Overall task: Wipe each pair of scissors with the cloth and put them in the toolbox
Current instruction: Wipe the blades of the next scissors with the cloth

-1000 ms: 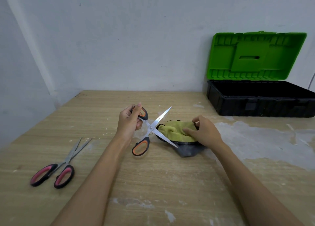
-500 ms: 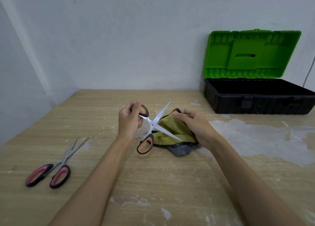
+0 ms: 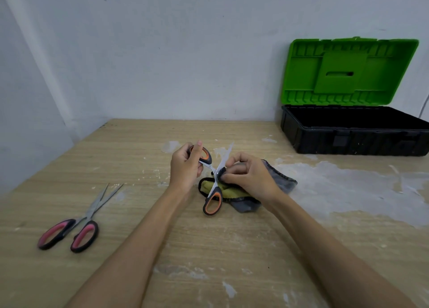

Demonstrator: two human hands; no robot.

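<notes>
Orange scissors in both hands, cloth seemingly beneath.

The right hand covers the lower blade of the orange-handled scissors and the middle of the cloth beneath it. The upper blade tip is blurred. Right of the cloth, the toolbox is cut off by the frame's right edge, its floor too dark to make out.

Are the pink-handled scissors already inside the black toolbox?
No, the pink-handled scissors lie on the wooden table, far left of the open black toolbox.
</notes>
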